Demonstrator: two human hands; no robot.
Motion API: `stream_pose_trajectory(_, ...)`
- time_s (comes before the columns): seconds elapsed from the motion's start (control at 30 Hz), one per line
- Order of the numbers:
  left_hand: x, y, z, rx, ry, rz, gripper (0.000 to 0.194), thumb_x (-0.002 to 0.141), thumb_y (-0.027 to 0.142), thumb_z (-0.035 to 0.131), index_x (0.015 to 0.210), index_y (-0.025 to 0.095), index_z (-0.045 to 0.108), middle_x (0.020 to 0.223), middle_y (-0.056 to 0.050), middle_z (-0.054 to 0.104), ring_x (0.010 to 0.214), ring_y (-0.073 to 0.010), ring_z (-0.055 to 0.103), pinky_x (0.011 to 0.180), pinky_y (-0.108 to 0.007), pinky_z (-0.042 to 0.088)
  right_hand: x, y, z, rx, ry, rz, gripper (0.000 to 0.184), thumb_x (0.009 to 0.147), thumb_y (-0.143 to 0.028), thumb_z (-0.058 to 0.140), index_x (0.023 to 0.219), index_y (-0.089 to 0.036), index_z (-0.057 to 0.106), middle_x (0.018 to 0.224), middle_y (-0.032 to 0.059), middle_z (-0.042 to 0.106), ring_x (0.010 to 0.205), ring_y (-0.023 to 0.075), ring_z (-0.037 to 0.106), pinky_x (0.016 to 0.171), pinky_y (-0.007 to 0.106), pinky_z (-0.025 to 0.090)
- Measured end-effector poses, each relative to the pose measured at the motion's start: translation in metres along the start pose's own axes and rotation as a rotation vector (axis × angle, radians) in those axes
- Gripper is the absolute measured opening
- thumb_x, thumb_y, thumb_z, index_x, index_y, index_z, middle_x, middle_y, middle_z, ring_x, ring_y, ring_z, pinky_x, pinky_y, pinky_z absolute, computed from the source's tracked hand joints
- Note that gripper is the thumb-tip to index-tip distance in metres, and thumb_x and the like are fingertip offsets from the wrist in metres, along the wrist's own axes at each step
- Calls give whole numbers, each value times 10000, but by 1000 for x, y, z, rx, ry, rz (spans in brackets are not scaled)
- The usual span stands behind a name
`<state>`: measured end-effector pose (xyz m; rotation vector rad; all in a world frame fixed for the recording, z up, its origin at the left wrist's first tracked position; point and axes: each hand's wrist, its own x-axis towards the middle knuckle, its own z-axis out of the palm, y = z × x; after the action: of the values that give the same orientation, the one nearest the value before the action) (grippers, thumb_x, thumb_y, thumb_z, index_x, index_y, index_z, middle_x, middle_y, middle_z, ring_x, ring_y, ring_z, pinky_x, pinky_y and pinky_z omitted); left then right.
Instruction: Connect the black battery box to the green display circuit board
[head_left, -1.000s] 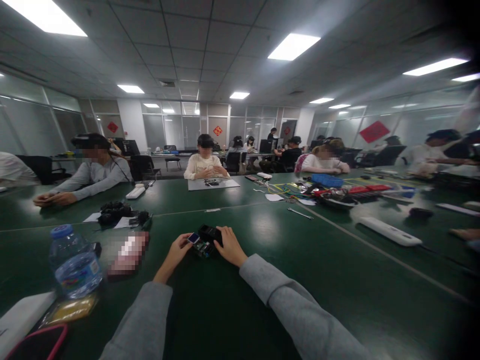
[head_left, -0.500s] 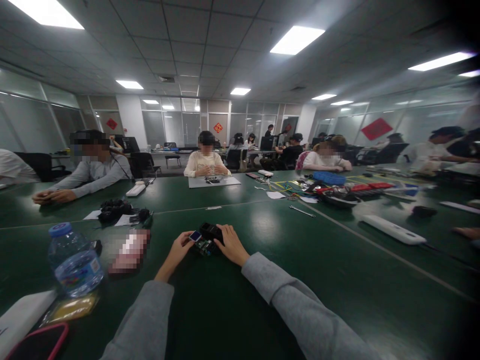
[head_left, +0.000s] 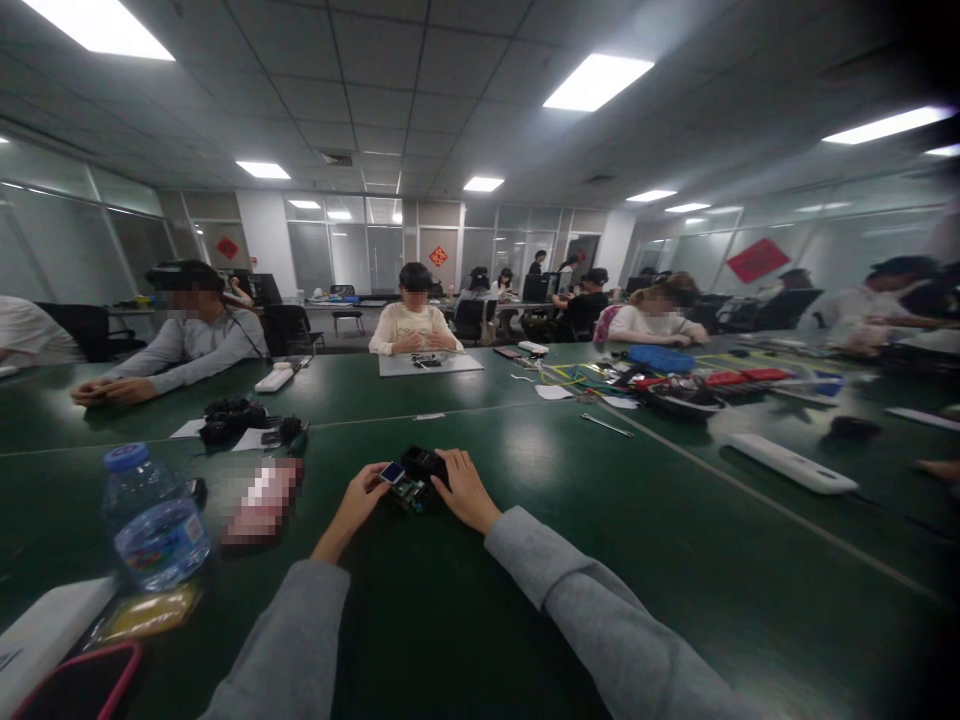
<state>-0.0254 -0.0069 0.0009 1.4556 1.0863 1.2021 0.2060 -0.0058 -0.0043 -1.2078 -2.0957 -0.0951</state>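
Note:
Just above the green table [head_left: 525, 590], in the lower middle of the head view, are a small circuit board [head_left: 411, 493] and a black plastic case [head_left: 424, 463] side by side. A little square screen [head_left: 391, 472] sits at the board's left edge. My left hand [head_left: 364, 495] pinches that edge by the screen, thumb and fingers closed. My right hand [head_left: 466, 488] is wrapped over the right side of the black case, fingers closed round it. Whether board and case are joined cannot be told; my fingers hide part of both.
A water bottle [head_left: 156, 520], a pink pixelated thing [head_left: 264, 500] and black cables [head_left: 232, 420] lie left. To the right are a wrench [head_left: 606, 426], a white power strip [head_left: 791, 463] and a heap of wires and tools [head_left: 667, 380]. Several people sit around the table.
The whole view has shifted slightly. My hands keep the same grip on the board and the black case, with hardly any movement.

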Motion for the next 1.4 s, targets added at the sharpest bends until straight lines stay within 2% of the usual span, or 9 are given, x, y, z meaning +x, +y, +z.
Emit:
stream_pose_trajectory(0.23,0,-1,0,-17,-9,-26,394,712,331,670,1053,154,581,1112,-111,645,1054,-228,598,961,-398,424,0,1,0,8,-19,-13,425,894,-291,457,1298,-195,368,1148,109,475,1049,263,460,865,460,447)
stream_pose_trajectory(0.57,-5,4,-7,-43,-137,-6,382,745,316,639,1088,161,578,1145,-106,633,1102,-227,570,999,-394,388,1,-5,-3,-40,-20,-2,394,907,-305,430,1285,-201,388,1128,110,480,1029,266,456,847,447,442)
stream_pose_trajectory(0.9,1,-4,-7,-35,-141,10,435,723,364,662,1092,153,567,1141,-121,629,1072,-231,584,989,-414,390,3,-4,2,-74,-34,-15,396,910,-302,434,1284,-178,394,1091,106,499,1008,256,460,846,431,443)
stream_pose_trajectory(1.03,6,-13,-7,-59,-128,42,444,693,366,687,1056,135,575,1113,-127,638,1041,-234,597,975,-414,401,3,-8,-1,-88,12,-26,379,920,-294,412,1278,-171,401,1100,109,499,1023,256,454,866,434,434)
stream_pose_trajectory(1.2,6,-16,-9,-52,-151,33,411,737,356,650,1081,148,562,1139,-121,626,1075,-231,580,967,-410,409,3,-7,-3,-71,70,15,373,932,-288,377,1287,-175,390,1118,113,496,1017,249,462,853,428,445)
stream_pose_trajectory(1.4,2,-10,-9,-44,-164,39,382,757,337,635,1083,153,559,1142,-119,626,1069,-222,583,969,-406,405,1,-3,3,-110,5,-6,401,895,-273,445,1277,-159,406,1111,121,494,1049,269,445,864,441,435)
